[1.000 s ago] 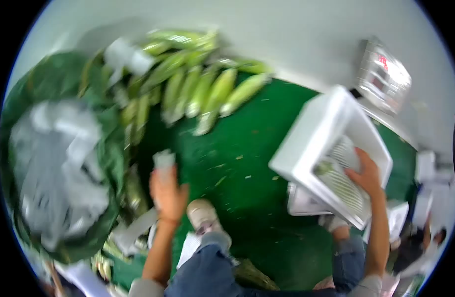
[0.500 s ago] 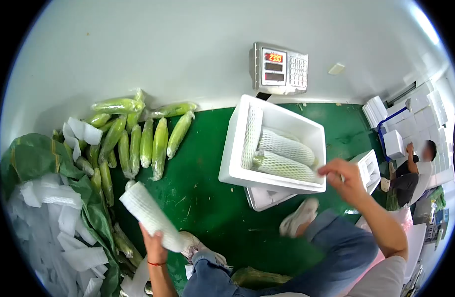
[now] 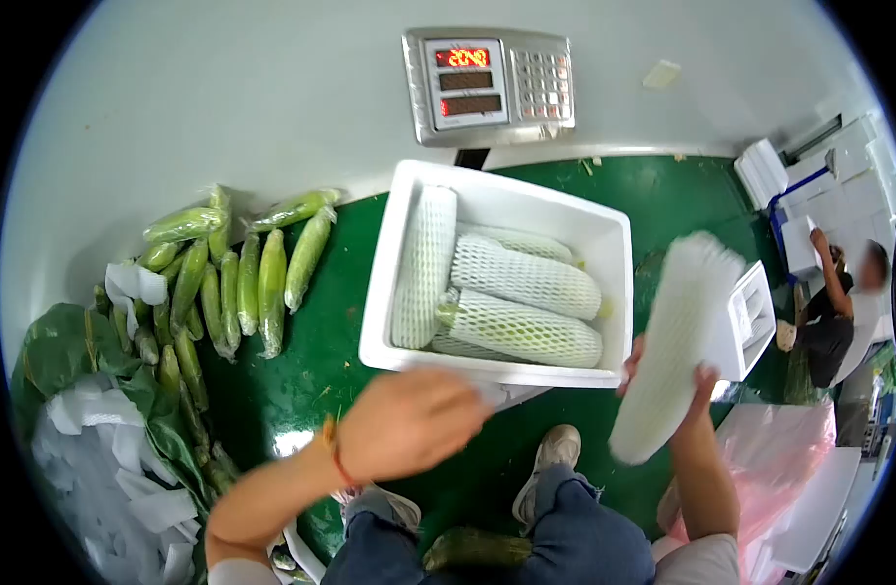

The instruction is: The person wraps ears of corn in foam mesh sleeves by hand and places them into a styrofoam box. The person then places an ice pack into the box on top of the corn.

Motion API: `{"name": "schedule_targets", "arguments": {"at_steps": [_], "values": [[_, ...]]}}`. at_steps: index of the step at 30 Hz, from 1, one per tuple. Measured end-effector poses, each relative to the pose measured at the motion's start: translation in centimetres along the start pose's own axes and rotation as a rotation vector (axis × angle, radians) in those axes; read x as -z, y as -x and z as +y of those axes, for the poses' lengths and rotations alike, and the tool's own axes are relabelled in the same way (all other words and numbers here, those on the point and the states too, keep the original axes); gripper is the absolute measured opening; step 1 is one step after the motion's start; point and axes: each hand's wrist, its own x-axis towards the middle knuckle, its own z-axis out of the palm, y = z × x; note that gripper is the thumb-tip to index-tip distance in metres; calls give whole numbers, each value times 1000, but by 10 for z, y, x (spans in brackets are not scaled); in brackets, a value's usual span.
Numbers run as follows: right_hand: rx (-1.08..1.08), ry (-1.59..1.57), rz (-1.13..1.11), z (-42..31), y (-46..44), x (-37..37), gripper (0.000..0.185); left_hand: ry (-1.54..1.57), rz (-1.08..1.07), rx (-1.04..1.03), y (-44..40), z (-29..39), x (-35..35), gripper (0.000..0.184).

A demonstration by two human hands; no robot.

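My right hand [image 3: 699,398] grips a foam-sleeved ear of corn [image 3: 667,341], held up tilted to the right of the white foam box [image 3: 497,372]. White netting hides most of what is inside that sleeve. My left hand [image 3: 414,421], with a red and orange band at the wrist, hovers over the box's near edge. Its fingers are curled and smeared by motion, so their grip is unclear. Inside the box lie several netted ears of corn [image 3: 531,327], one set crosswise along the left wall, with green showing through the mesh.
Behind the box, a scale display [image 3: 492,86] reads about 2040. Plastic-wrapped ears of corn [image 3: 272,292] lie on the green floor at left, by a green sack [image 3: 170,414] of white foam sleeves [image 3: 106,487]. Another foam box [image 3: 750,322], pink plastic [image 3: 779,458] and a seated person [image 3: 838,322] are at right.
The foam-sleeved ear of corn has passed from my left hand to my right, moving from left to right of the box. The display has dropped from 2300. The view has shifted.
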Motion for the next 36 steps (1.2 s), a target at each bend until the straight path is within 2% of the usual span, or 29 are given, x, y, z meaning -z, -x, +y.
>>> {"name": "schedule_targets", "arguments": {"at_steps": [1,3,4,6,7,9,10,11,13,14,15,16,17,19,21,24,26,28,29,30,31,32,33,34,35,36], "values": [[143,5,71,-8,-10,3,78,-115,15,-40,-30,-16,-1,25],[153,-21,118,-21,-34,16,77,-253,-135,-23,-89,-47,-9,42],[161,-35,140,-27,-45,22,76,-315,-72,-137,-111,-72,-26,52],[134,45,71,-35,-67,38,74,-198,-434,132,-141,-100,-54,59],[110,77,15,-38,-79,48,73,-226,-538,185,-148,-105,-61,60],[254,330,29,-47,-106,55,76,-273,-747,293,-172,-93,-57,62],[389,471,14,-56,-117,37,85,-218,-790,307,-172,-94,-57,62],[302,834,-50,-71,-127,30,89,-206,-771,314,-164,-92,-64,61],[624,1457,-162,-59,-154,14,81,-248,-669,316,-154,-93,-70,61],[519,1682,-229,-51,-163,0,69,-314,-574,295,-141,-89,-77,60],[605,1864,-336,-30,-173,0,60,-322,-429,232,-125,-78,-78,59],[804,1850,-302,9,-182,12,56,-326,-286,166,-108,-69,-76,57],[814,1828,-330,43,-185,18,49,-282,-293,169,-92,-56,-63,57],[651,1637,-243,48,-188,22,44,-290,-340,209,-66,-31,-33,57],[589,1593,-283,52,-191,26,44,-390,-413,267,-50,-12,-17,59],[548,1525,-247,51,-192,26,47,-456,-379,270,-35,-11,-34,64],[638,1550,-156,64,-189,23,48,-457,-360,289,-31,-10,-37,67],[888,1571,31,63,-129,4,44,-459,-323,191,-20,-15,-40,69],[1008,1602,39,45,-80,-8,38,-506,-307,178,-12,-17,-41,74],[1143,1341,158,43,-23,-2,31,-465,-290,201,0,-21,-39,74],[963,1250,51,35,54,11,18,-345,-255,155,3,-16,-32,70],[1022,1274,295,40,129,23,15,-193,-131,179,-4,4,-33,61],[563,1484,447,60,223,51,13,-50,-17,230,-8,25,-29,53],[248,1691,599,48,313,51,9,206,-82,374,-10,41,-20,49],[465,1504,966,82,400,68,5,440,-139,524,-10,59,-11,46],[384,1523,1304,121,498,82,19,482,-377,499,-14,74,4,46]]}}
